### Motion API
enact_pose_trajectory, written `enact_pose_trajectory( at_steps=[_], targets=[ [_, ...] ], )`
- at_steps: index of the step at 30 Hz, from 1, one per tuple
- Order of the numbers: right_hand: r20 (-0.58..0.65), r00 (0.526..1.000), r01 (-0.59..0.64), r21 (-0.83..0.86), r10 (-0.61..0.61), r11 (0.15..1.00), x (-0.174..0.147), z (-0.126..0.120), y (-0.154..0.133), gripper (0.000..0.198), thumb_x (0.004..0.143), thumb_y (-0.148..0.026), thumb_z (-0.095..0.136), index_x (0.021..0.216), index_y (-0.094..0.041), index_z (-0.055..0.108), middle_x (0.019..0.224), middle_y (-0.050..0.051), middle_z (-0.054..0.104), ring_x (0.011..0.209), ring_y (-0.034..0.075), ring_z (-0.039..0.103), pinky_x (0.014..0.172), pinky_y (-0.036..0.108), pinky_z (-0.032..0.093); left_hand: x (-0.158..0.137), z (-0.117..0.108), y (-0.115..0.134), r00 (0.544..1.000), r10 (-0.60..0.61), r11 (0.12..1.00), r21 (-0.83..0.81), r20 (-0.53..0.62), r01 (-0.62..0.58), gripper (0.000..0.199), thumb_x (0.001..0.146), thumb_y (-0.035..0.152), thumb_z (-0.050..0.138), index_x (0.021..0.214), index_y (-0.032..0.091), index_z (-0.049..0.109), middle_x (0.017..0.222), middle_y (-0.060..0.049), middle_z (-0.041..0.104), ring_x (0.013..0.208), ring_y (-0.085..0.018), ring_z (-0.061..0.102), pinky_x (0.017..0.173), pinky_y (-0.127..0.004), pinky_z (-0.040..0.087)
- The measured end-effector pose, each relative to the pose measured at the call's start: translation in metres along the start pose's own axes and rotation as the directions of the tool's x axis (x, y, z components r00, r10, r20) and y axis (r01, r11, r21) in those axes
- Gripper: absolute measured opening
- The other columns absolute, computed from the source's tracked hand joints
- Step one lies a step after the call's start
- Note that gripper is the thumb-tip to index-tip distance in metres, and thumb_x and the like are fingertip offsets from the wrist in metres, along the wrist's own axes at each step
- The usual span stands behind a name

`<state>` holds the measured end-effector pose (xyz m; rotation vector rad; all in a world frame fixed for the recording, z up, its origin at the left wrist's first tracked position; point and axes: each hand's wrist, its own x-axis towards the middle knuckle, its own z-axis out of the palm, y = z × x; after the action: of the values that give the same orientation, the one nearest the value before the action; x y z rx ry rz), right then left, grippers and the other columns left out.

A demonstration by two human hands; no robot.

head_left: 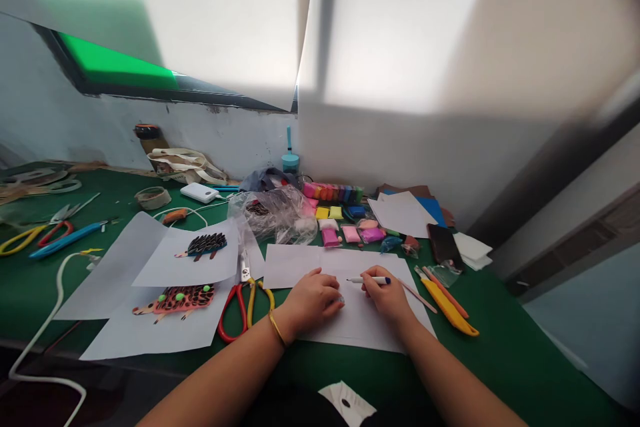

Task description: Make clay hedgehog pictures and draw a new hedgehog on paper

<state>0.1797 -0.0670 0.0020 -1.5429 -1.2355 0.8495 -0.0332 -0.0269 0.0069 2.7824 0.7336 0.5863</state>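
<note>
White paper (370, 330) lies in front of me on the green table. My left hand (313, 300) rests on it with curled fingers, and a small bluish thing shows between thumb and forefinger, too small to name. In my right hand (385, 293) is a white marker (367, 279) with a dark blue end, pinched between thumb and fingers. Its tip points left, just above or on the paper; I cannot tell whether it touches. No drawn line is visible there. A pinkish stick (417, 295) lies beside the right hand.
Left are scissors (233, 313) and sheets bearing a black hedgehog figure (207, 245) and a pink one (185, 299). Clay packets (330, 237) and a plastic bag (280, 213) lie behind. A yellow cutter (450, 310) and dark phone (444, 245) are right.
</note>
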Motion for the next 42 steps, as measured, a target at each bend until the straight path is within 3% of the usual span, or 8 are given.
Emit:
enact_pose_trajectory(
  at_steps=[14, 21, 29, 42],
  targets=[
    [0.063, 0.993, 0.108, -0.108, -0.102, 0.988, -0.002, 0.001, 0.000, 0.023, 0.081, -0.043, 0.057, 0.074, -0.022, 0.063, 0.070, 0.001, 0.066, 0.067, 0.020, 0.057, 0.064, 0.030, 0.040, 0.000, 0.000, 0.000, 0.999, -0.042, 0.998, -0.040, -0.014, 0.041, 0.013, 0.086, 0.029, 0.061, 0.089, 0.025, 0.073, 0.103, -0.004, 0.067, 0.098, -0.019, 0.062, 0.102, -0.039, 0.037],
    [0.040, 0.999, 0.029, 0.002, -0.029, 1.000, -0.009, -0.001, -0.003, 0.026, 0.082, -0.046, 0.056, 0.077, -0.021, 0.062, 0.068, 0.001, 0.065, 0.064, 0.019, 0.058, 0.063, 0.030, 0.043, -0.002, 0.002, -0.001, 0.999, -0.046, 0.998, -0.045, -0.020, 0.046, 0.013, 0.085, 0.029, 0.062, 0.090, 0.025, 0.074, 0.104, -0.003, 0.067, 0.098, -0.019, 0.062, 0.103, -0.039, 0.036],
    [0.065, 0.995, 0.079, -0.157, -0.070, 0.984, -0.011, 0.003, -0.001, 0.023, 0.083, -0.041, 0.053, 0.073, -0.022, 0.060, 0.067, 0.000, 0.064, 0.067, 0.018, 0.057, 0.064, 0.028, 0.040, -0.002, 0.005, -0.003, 0.998, -0.054, 0.998, -0.043, -0.022, 0.053, 0.012, 0.085, 0.031, 0.064, 0.091, 0.026, 0.073, 0.104, -0.003, 0.067, 0.099, -0.020, 0.062, 0.103, -0.040, 0.035],
    [0.106, 0.990, 0.106, -0.176, -0.088, 0.979, -0.014, 0.002, -0.004, 0.023, 0.085, -0.041, 0.052, 0.075, -0.021, 0.060, 0.072, 0.000, 0.064, 0.072, 0.019, 0.058, 0.066, 0.028, 0.040, -0.002, 0.003, -0.003, 0.996, -0.091, 0.994, -0.058, 0.004, 0.091, 0.011, 0.086, 0.030, 0.062, 0.086, 0.025, 0.072, 0.105, -0.002, 0.068, 0.101, -0.020, 0.062, 0.105, -0.042, 0.031]
  ],
)
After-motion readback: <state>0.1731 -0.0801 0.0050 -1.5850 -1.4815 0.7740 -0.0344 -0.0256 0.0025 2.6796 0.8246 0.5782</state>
